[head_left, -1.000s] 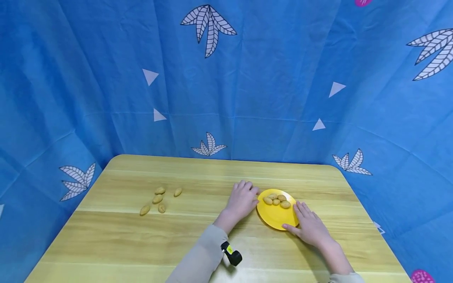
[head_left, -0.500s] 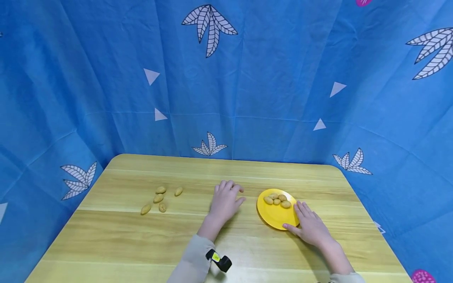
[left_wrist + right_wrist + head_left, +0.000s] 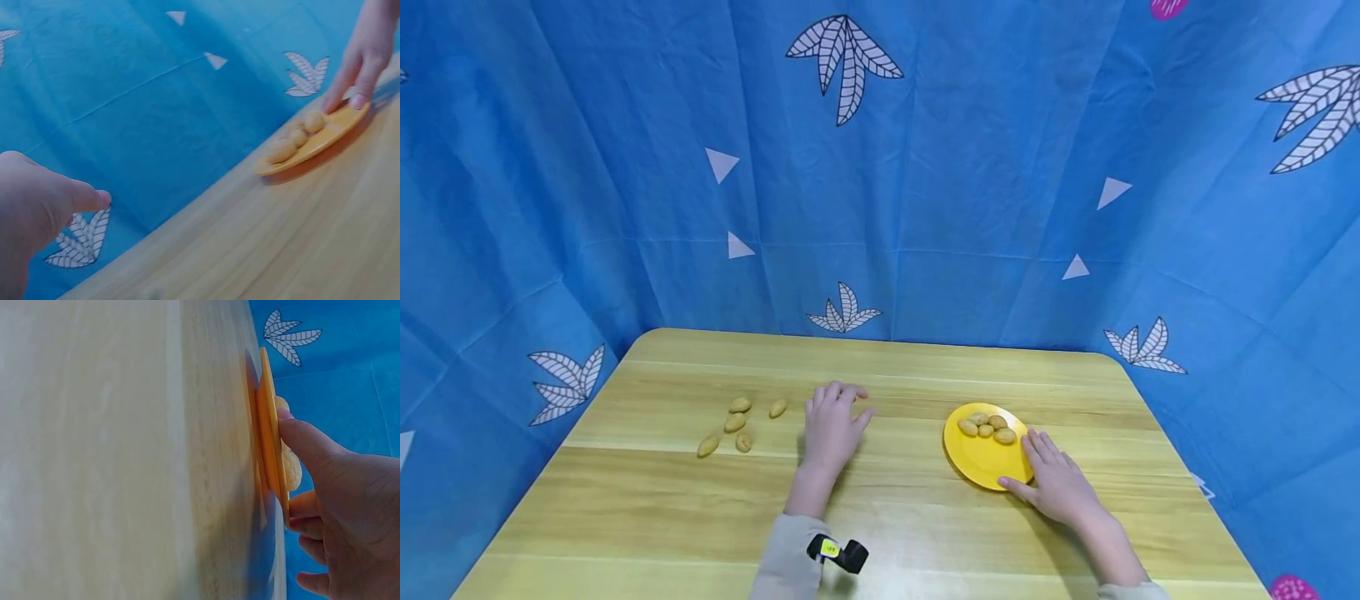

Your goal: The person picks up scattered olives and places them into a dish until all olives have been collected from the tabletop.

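My left hand (image 3: pixel 832 429) is over the table left of its middle, fingers loosely bent and no object visible in it. To its left lie several tan, oval, nut-like pieces (image 3: pixel 735 422). My right hand (image 3: pixel 1060 487) rests at the right side of a yellow plate (image 3: pixel 985 468), with its fingers fairly straight. In the right wrist view its thumb (image 3: pixel 306 437) laps over the plate's rim and the index finger touches the edge. Several similar tan pieces (image 3: pixel 1004 436) sit together on the far part of the plate. The left hand's fingertips are partly hidden in its wrist view.
The wooden table (image 3: pixel 895 517) has rounded far corners. Behind it and along both sides hangs a blue curtain (image 3: pixel 895 167) with white leaf prints. A black wrist device (image 3: pixel 838 552) sits on my left sleeve.
My left hand has moved left, away from the plate's left rim toward the loose tan pieces. The right hand and the plate have stayed in place.
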Action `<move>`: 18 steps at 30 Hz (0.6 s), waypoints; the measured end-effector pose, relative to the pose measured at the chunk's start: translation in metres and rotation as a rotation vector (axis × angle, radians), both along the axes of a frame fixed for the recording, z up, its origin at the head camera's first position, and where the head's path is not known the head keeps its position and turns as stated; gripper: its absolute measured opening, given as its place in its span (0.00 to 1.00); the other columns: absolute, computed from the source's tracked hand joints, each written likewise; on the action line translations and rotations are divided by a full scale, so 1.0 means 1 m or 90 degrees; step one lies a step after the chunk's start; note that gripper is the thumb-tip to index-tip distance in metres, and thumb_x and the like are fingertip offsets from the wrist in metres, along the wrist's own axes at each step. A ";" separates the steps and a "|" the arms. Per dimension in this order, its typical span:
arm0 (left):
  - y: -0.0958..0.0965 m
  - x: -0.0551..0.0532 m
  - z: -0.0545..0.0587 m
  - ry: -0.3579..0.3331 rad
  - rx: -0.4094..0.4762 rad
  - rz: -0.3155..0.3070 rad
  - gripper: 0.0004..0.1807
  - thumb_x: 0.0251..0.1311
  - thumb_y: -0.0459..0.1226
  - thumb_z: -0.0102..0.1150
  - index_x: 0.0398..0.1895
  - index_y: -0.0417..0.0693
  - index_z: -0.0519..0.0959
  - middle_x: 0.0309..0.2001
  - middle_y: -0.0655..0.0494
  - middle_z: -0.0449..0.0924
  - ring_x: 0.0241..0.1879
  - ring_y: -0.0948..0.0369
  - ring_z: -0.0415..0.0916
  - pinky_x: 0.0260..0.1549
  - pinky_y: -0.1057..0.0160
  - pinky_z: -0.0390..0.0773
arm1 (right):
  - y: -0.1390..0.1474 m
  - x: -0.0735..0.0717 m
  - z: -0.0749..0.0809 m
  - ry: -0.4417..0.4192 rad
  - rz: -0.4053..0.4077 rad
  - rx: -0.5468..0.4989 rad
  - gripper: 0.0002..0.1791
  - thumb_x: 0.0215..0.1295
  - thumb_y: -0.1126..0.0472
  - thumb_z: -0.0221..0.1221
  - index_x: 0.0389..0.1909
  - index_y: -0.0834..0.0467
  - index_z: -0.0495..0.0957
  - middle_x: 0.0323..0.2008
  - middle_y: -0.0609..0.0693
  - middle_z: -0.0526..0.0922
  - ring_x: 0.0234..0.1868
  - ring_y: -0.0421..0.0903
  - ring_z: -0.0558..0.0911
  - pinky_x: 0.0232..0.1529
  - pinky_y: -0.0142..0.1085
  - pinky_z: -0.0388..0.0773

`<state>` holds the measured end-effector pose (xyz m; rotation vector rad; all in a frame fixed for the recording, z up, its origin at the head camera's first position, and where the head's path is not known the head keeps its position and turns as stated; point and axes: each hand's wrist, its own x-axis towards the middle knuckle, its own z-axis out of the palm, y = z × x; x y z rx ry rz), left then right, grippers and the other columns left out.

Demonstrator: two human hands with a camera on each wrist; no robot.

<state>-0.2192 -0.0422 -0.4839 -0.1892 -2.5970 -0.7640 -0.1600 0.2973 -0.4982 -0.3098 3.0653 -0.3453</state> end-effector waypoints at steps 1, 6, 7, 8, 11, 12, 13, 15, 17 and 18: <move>-0.003 -0.001 0.000 0.002 0.005 0.011 0.14 0.56 0.47 0.68 0.44 0.55 0.82 0.45 0.56 0.79 0.47 0.54 0.70 0.44 0.56 0.65 | 0.000 0.000 0.000 -0.001 0.000 0.001 0.51 0.63 0.33 0.55 0.68 0.73 0.59 0.71 0.70 0.57 0.72 0.69 0.56 0.68 0.63 0.57; -0.016 -0.005 0.000 0.016 0.045 0.064 0.15 0.55 0.46 0.69 0.44 0.53 0.82 0.44 0.53 0.78 0.46 0.52 0.69 0.45 0.54 0.64 | 0.000 -0.002 0.002 -0.002 0.003 0.000 0.51 0.63 0.34 0.55 0.68 0.73 0.60 0.71 0.70 0.57 0.72 0.69 0.56 0.67 0.63 0.57; -0.019 -0.006 -0.001 0.018 0.052 0.073 0.15 0.55 0.46 0.69 0.44 0.53 0.82 0.43 0.52 0.78 0.46 0.52 0.69 0.46 0.54 0.64 | 0.001 -0.002 0.002 0.000 0.004 0.000 0.50 0.63 0.34 0.55 0.68 0.73 0.60 0.71 0.70 0.57 0.72 0.69 0.56 0.67 0.63 0.58; -0.022 -0.008 -0.001 0.022 0.059 0.083 0.15 0.55 0.46 0.69 0.44 0.52 0.82 0.43 0.52 0.78 0.46 0.51 0.69 0.46 0.53 0.64 | 0.001 -0.003 0.003 0.002 0.005 -0.001 0.50 0.63 0.34 0.55 0.68 0.73 0.60 0.71 0.70 0.57 0.72 0.69 0.56 0.67 0.63 0.58; -0.031 -0.011 -0.004 0.027 0.076 0.111 0.15 0.56 0.46 0.68 0.44 0.51 0.82 0.43 0.50 0.79 0.46 0.50 0.69 0.48 0.51 0.64 | 0.001 -0.004 0.003 0.006 0.007 -0.003 0.50 0.63 0.34 0.55 0.68 0.73 0.60 0.71 0.70 0.57 0.72 0.69 0.57 0.67 0.63 0.58; -0.034 -0.011 -0.005 0.027 0.083 0.119 0.15 0.56 0.45 0.69 0.44 0.51 0.82 0.44 0.50 0.79 0.47 0.50 0.69 0.48 0.50 0.64 | 0.002 -0.004 0.003 0.005 0.008 -0.002 0.50 0.63 0.34 0.55 0.68 0.73 0.60 0.71 0.70 0.57 0.72 0.69 0.57 0.67 0.63 0.58; -0.038 -0.011 -0.006 0.025 0.088 0.127 0.15 0.55 0.45 0.69 0.44 0.50 0.82 0.44 0.49 0.79 0.47 0.49 0.69 0.49 0.50 0.64 | 0.002 -0.005 0.003 0.003 0.008 -0.002 0.51 0.63 0.34 0.55 0.68 0.73 0.60 0.71 0.70 0.57 0.72 0.69 0.56 0.67 0.63 0.58; -0.046 -0.011 -0.008 0.018 0.092 0.146 0.15 0.56 0.44 0.69 0.44 0.49 0.82 0.44 0.48 0.79 0.48 0.48 0.69 0.49 0.49 0.64 | 0.002 -0.005 0.003 -0.002 0.008 -0.002 0.51 0.63 0.33 0.55 0.68 0.73 0.59 0.71 0.70 0.57 0.72 0.69 0.56 0.67 0.63 0.57; -0.053 -0.010 -0.012 0.009 0.088 0.167 0.15 0.56 0.44 0.69 0.44 0.49 0.82 0.45 0.47 0.80 0.48 0.47 0.70 0.49 0.48 0.64 | 0.003 -0.005 0.002 -0.004 0.008 -0.002 0.51 0.63 0.33 0.54 0.68 0.73 0.59 0.71 0.70 0.57 0.72 0.69 0.56 0.68 0.63 0.57; -0.057 -0.010 -0.013 0.004 0.088 0.176 0.15 0.56 0.43 0.69 0.44 0.49 0.83 0.45 0.46 0.80 0.49 0.46 0.70 0.48 0.48 0.64 | 0.003 -0.005 0.002 -0.004 0.008 -0.002 0.51 0.63 0.33 0.54 0.68 0.73 0.59 0.71 0.70 0.57 0.72 0.69 0.56 0.68 0.62 0.57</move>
